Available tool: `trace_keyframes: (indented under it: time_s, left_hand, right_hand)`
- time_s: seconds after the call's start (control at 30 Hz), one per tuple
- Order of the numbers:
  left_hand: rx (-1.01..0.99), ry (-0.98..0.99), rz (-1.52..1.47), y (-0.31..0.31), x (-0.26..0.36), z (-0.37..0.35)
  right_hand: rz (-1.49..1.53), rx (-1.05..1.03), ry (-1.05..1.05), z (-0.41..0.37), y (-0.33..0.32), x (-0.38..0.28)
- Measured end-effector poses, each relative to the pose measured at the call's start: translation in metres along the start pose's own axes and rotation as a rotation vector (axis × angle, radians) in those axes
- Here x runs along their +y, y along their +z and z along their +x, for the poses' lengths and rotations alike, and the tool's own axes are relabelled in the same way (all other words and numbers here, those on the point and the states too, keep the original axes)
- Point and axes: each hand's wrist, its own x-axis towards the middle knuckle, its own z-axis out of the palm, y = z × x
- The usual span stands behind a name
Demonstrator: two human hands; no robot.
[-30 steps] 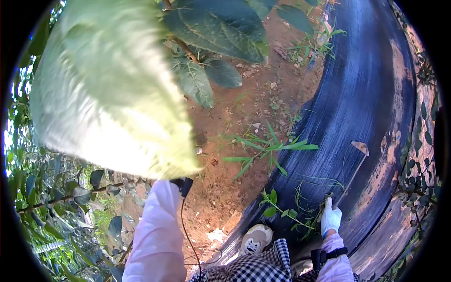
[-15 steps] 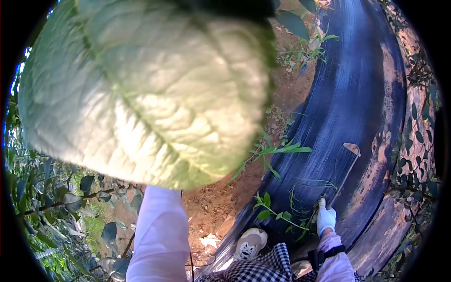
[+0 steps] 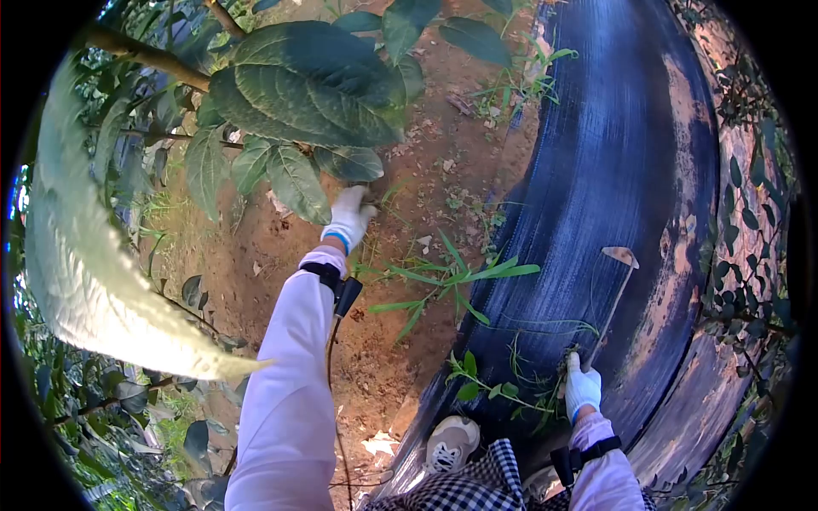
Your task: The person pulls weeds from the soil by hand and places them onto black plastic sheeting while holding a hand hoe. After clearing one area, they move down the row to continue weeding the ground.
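Note:
My left hand (image 3: 348, 220), in a white glove, reaches low over the brown soil under a leafy branch. Its thumb stands apart from its fingers, and thin grass stems lie just right of it. My gloved right hand (image 3: 583, 390) is closed on the handle of a small sickle (image 3: 620, 255), whose short pointed blade lies over the black plastic sheet. Beside that hand, a leafy green weed (image 3: 490, 387) and thin grass strands rest on the sheet. A broad-leaved grass weed (image 3: 456, 277) grows at the sheet's edge, between my hands.
Black plastic sheet (image 3: 588, 170) runs along the right. Large leaves (image 3: 315, 85) on a branch (image 3: 149, 58) hang above my left hand; a blurred leaf (image 3: 94, 255) is close to the camera at left. My shoe (image 3: 452, 443) stands at the sheet's edge.
The big leaf before the camera has swung left, bringing my left hand and the branch into view. My right hand stays near the same spot with the sickle.

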Motion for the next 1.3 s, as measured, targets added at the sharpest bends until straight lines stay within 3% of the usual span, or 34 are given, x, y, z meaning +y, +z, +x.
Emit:
trace_keyframes:
  time_s: [0.03, 0.13, 0.23, 0.3, 0.37, 0.4, 0.47, 0.57, 0.63, 0.7, 0.77, 0.8, 0.9, 0.97, 1.0, 1.03, 1.17, 1.2, 1.3]
  left_hand:
    - [0.075, 0.207, 0.119, 0.007, 0.004, -0.002]
    - [-0.168, 0.062, 0.268, 0.021, 0.009, 0.01]
    - [-0.028, -0.146, -0.017, 0.016, -0.009, 0.002]
    - [0.024, -0.182, -0.054, -0.005, -0.024, -0.02]
    - [-0.356, -0.213, -0.207, 0.006, -0.053, -0.024]
    - [-0.268, -0.043, -0.103, 0.011, -0.055, -0.032]
    - [-0.089, 0.292, 0.102, -0.003, 0.007, -0.053]
    - [0.001, 0.048, -0.043, 0.024, -0.015, -0.035]
    - [0.039, -0.268, -0.261, 0.005, -0.037, -0.041]
    - [0.205, -0.254, -0.098, -0.019, -0.066, -0.062]
    - [-0.066, -0.368, -0.04, -0.041, -0.071, -0.096]
    - [-0.125, -0.305, -0.089, -0.041, -0.066, -0.112]
    - [0.039, -0.028, 0.133, -0.005, -0.035, -0.133]
    - [0.085, 0.012, -0.077, 0.013, -0.013, -0.128]
    - [-0.047, 0.029, 0.032, 0.027, -0.025, -0.122]
    - [0.043, 0.045, 0.16, 0.037, -0.024, -0.116]
    - [0.104, -0.24, -0.108, 0.023, -0.002, -0.118]
    - [-0.012, -0.181, -0.132, 0.023, -0.003, -0.118]
    - [0.002, 0.118, -0.083, 0.022, 0.037, -0.111]
  right_hand:
    - [-0.01, 0.005, -0.003, 0.0, 0.0, 0.0]
    - [-0.002, 0.006, -0.017, 0.004, 0.001, 0.007]
    - [-0.071, 0.025, -0.022, 0.012, -0.002, 0.012]
    - [-0.053, 0.024, -0.053, 0.02, -0.001, 0.022]
    - [-0.068, 0.048, -0.03, 0.011, 0.001, 0.012]
    - [-0.076, 0.061, -0.022, 0.008, 0.002, 0.008]
    - [-0.072, 0.053, -0.037, 0.012, 0.001, 0.01]
    - [-0.07, 0.028, -0.038, 0.004, -0.001, 0.004]
    - [-0.051, 0.024, -0.042, 0.004, -0.001, 0.003]
    - [-0.03, 0.028, -0.066, 0.013, 0.0, 0.013]
    - [-0.046, 0.031, -0.064, 0.015, 0.001, 0.014]
    - [-0.055, 0.035, -0.064, 0.015, 0.001, 0.014]
    - [-0.061, 0.032, -0.047, 0.012, 0.001, 0.01]
    - [-0.062, 0.024, -0.053, 0.012, 0.0, 0.011]
    - [-0.065, 0.017, -0.058, 0.012, -0.001, 0.011]
    - [-0.063, 0.01, -0.049, 0.009, -0.001, 0.009]
    - [-0.057, 0.017, -0.017, 0.011, -0.001, 0.008]
    - [-0.06, 0.02, -0.015, 0.011, -0.001, 0.012]
    - [-0.097, 0.021, -0.019, 0.003, 0.0, 0.001]
